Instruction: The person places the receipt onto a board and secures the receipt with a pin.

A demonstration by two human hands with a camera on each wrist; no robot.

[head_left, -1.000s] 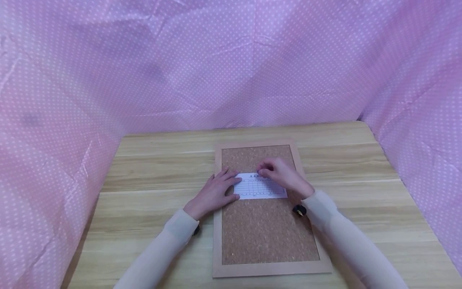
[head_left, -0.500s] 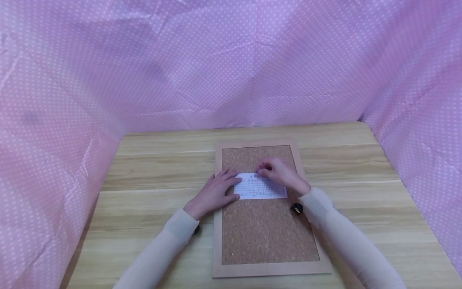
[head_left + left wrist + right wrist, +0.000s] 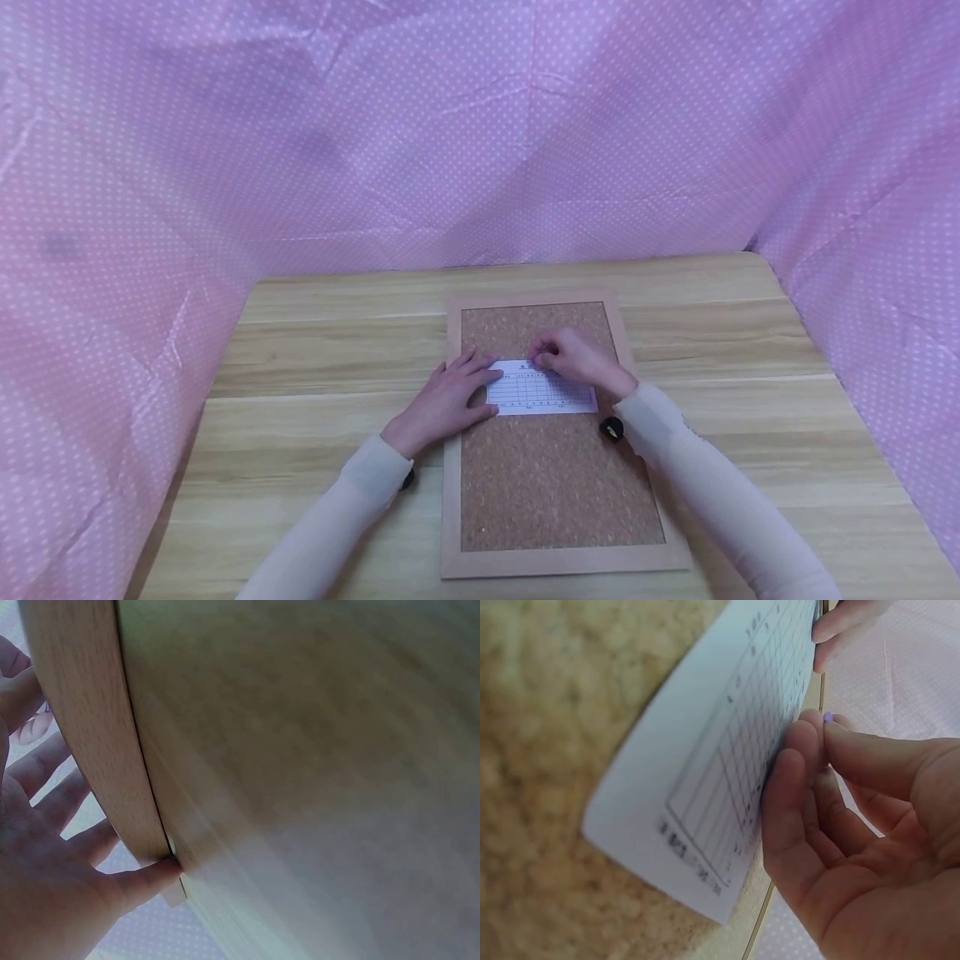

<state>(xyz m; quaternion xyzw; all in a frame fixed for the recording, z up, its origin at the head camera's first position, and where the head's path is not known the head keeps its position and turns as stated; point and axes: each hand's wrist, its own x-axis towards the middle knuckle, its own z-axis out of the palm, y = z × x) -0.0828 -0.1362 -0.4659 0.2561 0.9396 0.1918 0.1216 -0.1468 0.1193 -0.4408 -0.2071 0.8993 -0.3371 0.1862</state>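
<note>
A white printed form with a ruled grid lies across the cork board. My left hand rests at the form's left end, fingers spread and fairly straight, thumb near its lower corner. My right hand is over the form's top edge, thumb and forefinger pinching a small purple push pin. Only the pin's purple head shows between the fingertips; its point is hidden. In the right wrist view, the right hand's other fingers curl against the form, whose near corner lifts a little.
The board's light wooden frame lies on a wood-grain table. Pink dotted cloth hangs behind and at both sides of the table. A black wrist device sits under the right cuff.
My right hand has slid slightly left along the form's top edge, still pinching the push pin. The left hand, form and board have stayed in place.
</note>
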